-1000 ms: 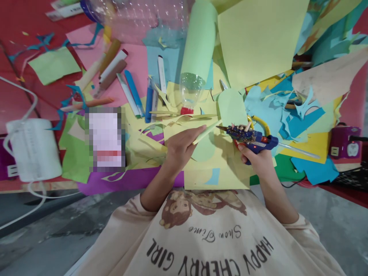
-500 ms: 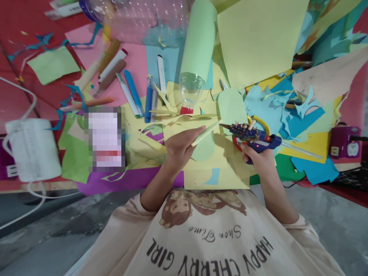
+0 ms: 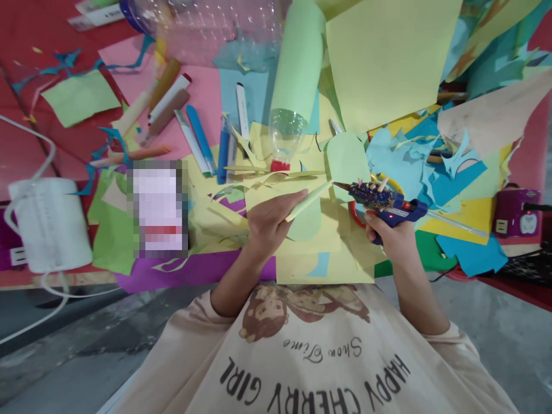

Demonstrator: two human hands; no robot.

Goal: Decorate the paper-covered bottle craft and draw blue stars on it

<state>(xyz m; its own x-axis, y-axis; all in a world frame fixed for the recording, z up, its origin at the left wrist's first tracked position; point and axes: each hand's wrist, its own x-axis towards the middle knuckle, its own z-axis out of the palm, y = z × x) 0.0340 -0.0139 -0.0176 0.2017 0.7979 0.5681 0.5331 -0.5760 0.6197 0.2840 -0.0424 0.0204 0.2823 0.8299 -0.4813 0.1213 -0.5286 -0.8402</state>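
Observation:
My left hand (image 3: 269,221) is closed on a light green paper piece (image 3: 307,214), pinching its folded edge so the tip points up and right. My right hand (image 3: 390,236) grips a blue hot glue gun (image 3: 383,202) with a clear glue stick poking out of its back. The gun's nozzle sits just right of the green paper's tip, nearly touching it. Both are over yellow paper sheets (image 3: 323,259) near the table's front edge.
A clear plastic bottle wrapped in green paper (image 3: 293,92) lies behind my hands. Several markers (image 3: 202,138) lie at the back left, and a white spool of cord (image 3: 49,221) at the left. Coloured paper scraps cover the table; a purple power strip (image 3: 517,215) sits at the right.
The glue gun has drifted a little to the right and up, its nozzle staying by the paper's tip. My left hand has barely moved.

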